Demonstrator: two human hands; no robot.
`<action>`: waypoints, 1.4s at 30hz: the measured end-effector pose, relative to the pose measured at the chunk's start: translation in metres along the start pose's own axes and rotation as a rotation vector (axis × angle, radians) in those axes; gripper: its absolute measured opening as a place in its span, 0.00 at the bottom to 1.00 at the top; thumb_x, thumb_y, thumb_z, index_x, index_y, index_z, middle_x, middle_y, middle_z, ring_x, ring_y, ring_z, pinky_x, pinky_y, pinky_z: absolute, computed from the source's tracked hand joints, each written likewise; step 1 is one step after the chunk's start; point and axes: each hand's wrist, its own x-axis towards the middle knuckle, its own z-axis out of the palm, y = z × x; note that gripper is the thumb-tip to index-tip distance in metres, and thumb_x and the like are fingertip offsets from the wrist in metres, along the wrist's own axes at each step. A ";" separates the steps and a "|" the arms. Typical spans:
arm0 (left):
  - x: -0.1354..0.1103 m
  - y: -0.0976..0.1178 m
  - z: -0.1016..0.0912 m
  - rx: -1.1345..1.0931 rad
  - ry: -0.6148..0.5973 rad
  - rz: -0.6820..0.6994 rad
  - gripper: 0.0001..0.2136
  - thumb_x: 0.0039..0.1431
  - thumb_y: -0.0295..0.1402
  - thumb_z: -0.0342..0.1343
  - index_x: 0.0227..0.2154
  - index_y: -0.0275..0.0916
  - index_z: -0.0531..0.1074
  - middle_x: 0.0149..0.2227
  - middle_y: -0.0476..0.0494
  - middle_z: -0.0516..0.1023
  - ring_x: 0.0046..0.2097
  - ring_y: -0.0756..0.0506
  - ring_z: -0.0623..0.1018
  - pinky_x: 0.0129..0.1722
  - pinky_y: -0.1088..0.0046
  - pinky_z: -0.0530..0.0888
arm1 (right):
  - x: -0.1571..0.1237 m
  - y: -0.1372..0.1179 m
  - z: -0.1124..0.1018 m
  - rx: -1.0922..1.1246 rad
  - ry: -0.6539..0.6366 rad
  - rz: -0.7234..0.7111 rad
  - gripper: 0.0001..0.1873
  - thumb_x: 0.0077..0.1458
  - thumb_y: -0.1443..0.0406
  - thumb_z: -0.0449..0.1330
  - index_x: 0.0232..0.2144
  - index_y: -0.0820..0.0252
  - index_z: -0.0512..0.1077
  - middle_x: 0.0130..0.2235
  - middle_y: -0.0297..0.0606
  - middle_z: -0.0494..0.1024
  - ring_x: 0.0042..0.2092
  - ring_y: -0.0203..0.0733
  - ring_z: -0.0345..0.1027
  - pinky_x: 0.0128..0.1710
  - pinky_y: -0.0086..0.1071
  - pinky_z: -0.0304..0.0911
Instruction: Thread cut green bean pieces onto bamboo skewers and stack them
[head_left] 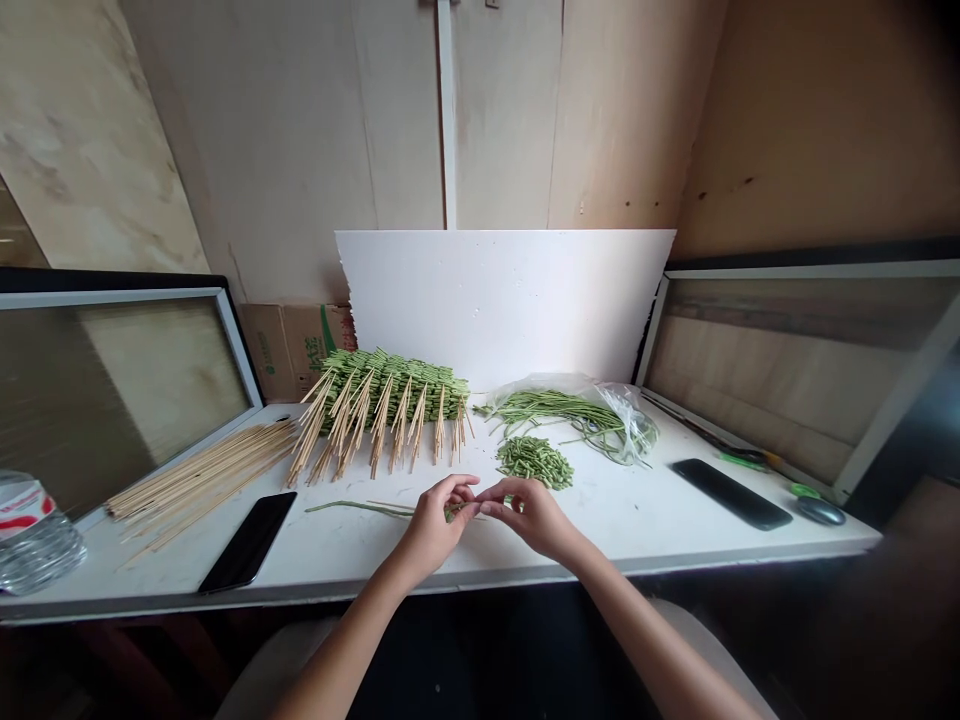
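Note:
My left hand and my right hand meet at the fingertips near the table's front edge. Green pieces of bean show between the closed fingers of my left hand. My right hand is closed in a pinch beside it; what sits in its fingertips is too small to make out. A long green bean and a thin wooden skewer stretch leftward from behind my left hand. Just beyond my right hand lies a heap of short cut bean pieces. Skewers threaded with bean pieces are stacked behind, their bare sticks pointing forward.
Loose bamboo skewers lie at left, near a black phone and a water bottle. Long beans in a clear plastic bag lie at back right. Another phone and a mouse are at right. A white board stands behind.

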 end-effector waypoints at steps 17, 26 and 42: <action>0.000 0.013 -0.007 0.185 0.033 0.184 0.05 0.62 0.30 0.61 0.36 0.40 0.83 0.35 0.42 0.81 0.37 0.44 0.79 0.39 0.69 0.75 | -0.001 -0.008 0.012 -0.076 0.155 -0.091 0.07 0.60 0.60 0.64 0.32 0.54 0.78 0.34 0.40 0.79 0.40 0.47 0.67 0.35 0.36 0.63; -0.001 0.013 -0.007 0.044 -0.055 0.236 0.11 0.59 0.22 0.55 0.30 0.39 0.83 0.31 0.43 0.81 0.33 0.47 0.79 0.36 0.71 0.76 | -0.001 0.001 0.017 0.150 0.073 -0.091 0.09 0.60 0.58 0.65 0.29 0.55 0.78 0.30 0.37 0.76 0.37 0.44 0.67 0.39 0.35 0.62; -0.001 0.022 -0.017 -0.042 -0.084 0.162 0.09 0.61 0.25 0.58 0.29 0.36 0.82 0.31 0.41 0.81 0.35 0.46 0.79 0.37 0.71 0.76 | 0.000 0.021 -0.023 0.497 -0.042 0.034 0.25 0.54 0.42 0.64 0.29 0.58 0.73 0.29 0.35 0.72 0.34 0.41 0.66 0.38 0.36 0.64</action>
